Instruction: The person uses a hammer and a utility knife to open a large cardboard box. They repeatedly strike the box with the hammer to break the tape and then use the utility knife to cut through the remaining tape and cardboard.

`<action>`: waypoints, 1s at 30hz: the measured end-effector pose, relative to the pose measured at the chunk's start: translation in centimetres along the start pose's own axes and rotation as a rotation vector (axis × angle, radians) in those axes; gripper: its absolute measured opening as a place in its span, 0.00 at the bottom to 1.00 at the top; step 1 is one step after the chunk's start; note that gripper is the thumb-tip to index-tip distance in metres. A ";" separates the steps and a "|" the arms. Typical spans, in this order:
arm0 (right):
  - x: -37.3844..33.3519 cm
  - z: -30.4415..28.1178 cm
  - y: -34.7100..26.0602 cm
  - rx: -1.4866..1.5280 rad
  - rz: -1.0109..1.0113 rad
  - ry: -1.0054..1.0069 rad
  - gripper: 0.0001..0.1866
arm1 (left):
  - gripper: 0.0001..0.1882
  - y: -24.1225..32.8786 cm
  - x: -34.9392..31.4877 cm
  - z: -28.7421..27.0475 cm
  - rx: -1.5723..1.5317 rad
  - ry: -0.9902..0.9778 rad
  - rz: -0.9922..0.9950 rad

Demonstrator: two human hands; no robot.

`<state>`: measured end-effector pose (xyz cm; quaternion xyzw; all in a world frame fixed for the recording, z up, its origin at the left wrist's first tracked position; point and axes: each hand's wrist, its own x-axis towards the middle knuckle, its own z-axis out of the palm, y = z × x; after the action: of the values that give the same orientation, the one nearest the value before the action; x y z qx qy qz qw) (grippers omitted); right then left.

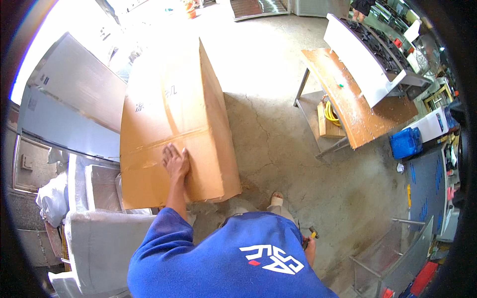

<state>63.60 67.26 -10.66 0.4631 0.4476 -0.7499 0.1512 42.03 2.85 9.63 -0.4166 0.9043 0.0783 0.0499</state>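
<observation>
A large, tall cardboard box [164,119] with dark printed marks stands in front of me, to the left. On its upper face lies my left hand [176,161], flat with the fingers stretched out, touching the cardboard near a crosswise crease. My right hand [310,248] is low beside my body, partly hidden by my blue sleeve and shirt. Its fingers are closed on a small tool [313,232] with a yellow part and a dark end; its exact kind is too small to make out.
Left of the box stand large grey metal cabinets [74,84] and a film-wrapped unit [107,243]. To the right are a wooden-topped table [348,94] bearing a stove-like appliance, a blue container [406,143] and a metal frame [392,248]. Another person [361,9] stands far right.
</observation>
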 end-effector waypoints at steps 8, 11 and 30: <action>2.3 9.7 -14.8 -0.180 0.111 0.061 0.16 | 0.52 3.6 4.2 0.0 -0.081 0.006 -0.277; 6.0 12.8 -18.5 -0.535 -0.002 -0.001 0.16 | 0.55 9.0 8.1 -1.1 -0.143 0.134 -0.213; 35.4 55.0 -43.7 -0.665 0.178 -0.139 0.16 | 0.51 24.5 35.4 -4.4 -0.011 0.229 -0.308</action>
<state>-13.80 53.47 -7.44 0.3734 0.6139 -0.5768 0.3886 0.32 -8.65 10.90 -0.5565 0.8292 0.0269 -0.0443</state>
